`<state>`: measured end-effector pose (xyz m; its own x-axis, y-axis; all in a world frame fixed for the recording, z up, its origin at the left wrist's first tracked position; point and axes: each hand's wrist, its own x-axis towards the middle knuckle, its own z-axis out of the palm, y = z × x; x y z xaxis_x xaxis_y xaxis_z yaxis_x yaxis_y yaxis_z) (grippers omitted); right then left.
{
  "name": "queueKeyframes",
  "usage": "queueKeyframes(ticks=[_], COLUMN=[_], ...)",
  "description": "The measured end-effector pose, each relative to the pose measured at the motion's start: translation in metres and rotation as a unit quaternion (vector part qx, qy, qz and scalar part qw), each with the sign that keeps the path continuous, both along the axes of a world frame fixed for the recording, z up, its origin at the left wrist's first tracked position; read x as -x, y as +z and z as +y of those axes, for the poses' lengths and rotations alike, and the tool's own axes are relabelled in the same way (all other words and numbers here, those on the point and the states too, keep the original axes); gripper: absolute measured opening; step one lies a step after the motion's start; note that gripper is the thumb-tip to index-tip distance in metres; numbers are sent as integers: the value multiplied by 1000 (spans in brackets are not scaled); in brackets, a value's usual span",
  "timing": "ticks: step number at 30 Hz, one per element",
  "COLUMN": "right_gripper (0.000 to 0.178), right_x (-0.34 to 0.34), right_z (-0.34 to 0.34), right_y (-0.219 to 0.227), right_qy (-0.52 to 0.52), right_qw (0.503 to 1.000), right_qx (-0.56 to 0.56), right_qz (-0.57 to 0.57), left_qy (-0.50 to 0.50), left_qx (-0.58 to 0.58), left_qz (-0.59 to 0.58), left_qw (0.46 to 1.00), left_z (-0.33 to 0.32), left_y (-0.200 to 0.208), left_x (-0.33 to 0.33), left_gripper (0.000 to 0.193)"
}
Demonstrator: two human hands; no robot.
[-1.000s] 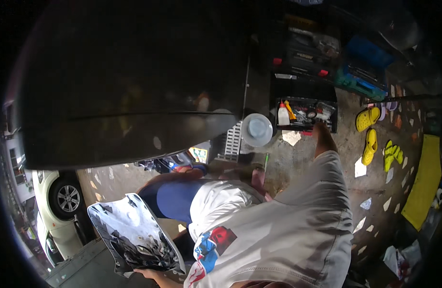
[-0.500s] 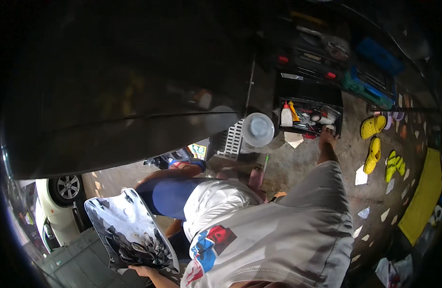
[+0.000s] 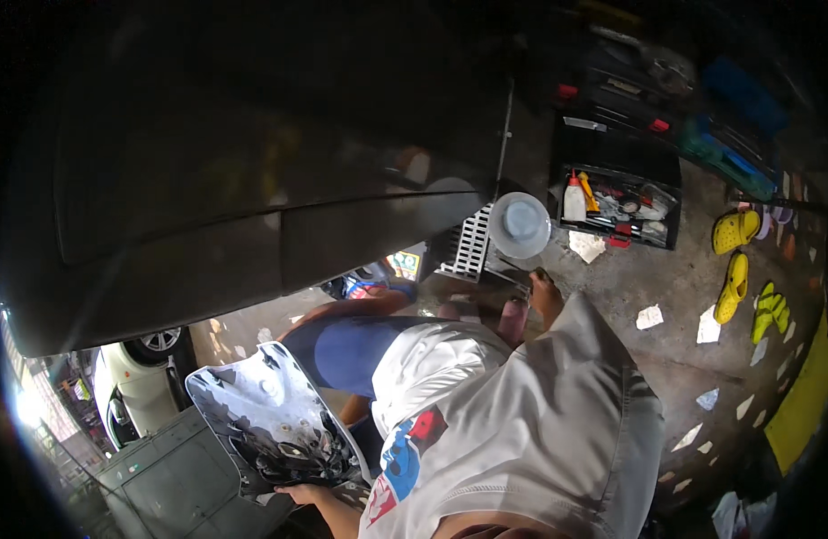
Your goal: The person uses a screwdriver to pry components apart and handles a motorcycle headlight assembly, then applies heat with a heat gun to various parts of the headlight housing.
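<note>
My left hand grips the lower edge of a shield-shaped panel, pale on its upper part and black and glossy below. The panel is tilted beside my body. My right hand is closed on a thin dark metal tool, whose kind I cannot make out, low over the floor near a white bowl. Up and right of that hand stands an open black toolbox with a white red-tipped bottle, a yellow-handled tool and several loose tools inside.
A large dark car body overhangs the upper left. A white slotted grate lies by the bowl. Yellow clogs and green sandals lie on the floor at right. A grey-green box and a pale car stand at left.
My right hand has left the toolbox and moved left and nearer to me, now with the thin tool. My left hand still holds the panel. The whole view has shifted.
</note>
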<state>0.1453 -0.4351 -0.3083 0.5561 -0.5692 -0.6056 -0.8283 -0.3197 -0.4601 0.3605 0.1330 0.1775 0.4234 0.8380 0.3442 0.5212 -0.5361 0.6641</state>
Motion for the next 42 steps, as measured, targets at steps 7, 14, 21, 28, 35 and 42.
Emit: queueKeyframes(ticks=[7,14,21,28,35,42], right_gripper=[21,34,23,26,22,29], right_x=[-52,-35,-47,-172,-227,-111], right_z=[-17,-20,-33,-7,-5,-12], right_y=[-59,-23,122,211,182,164], right_qy=[69,9,-11,-171,-248,-100], right_qw=[993,996,949,899,891,926], right_qx=[-37,46,-29,-117,-75,-41], right_qz=[83,71,-313,-387,-373,-362], left_qy=[35,-19,-50,-8,-84,-18], left_qx=[-63,-69,-42,53,-11,56], left_qz=[0,15,-49,-93,-107,-76], left_qw=[997,997,997,994,991,995], left_z=[26,7,10,-10,22,51], left_y=[30,7,8,10,-43,-52], left_x=[10,16,27,20,17,37], left_gripper=[91,91,84,76,73,74])
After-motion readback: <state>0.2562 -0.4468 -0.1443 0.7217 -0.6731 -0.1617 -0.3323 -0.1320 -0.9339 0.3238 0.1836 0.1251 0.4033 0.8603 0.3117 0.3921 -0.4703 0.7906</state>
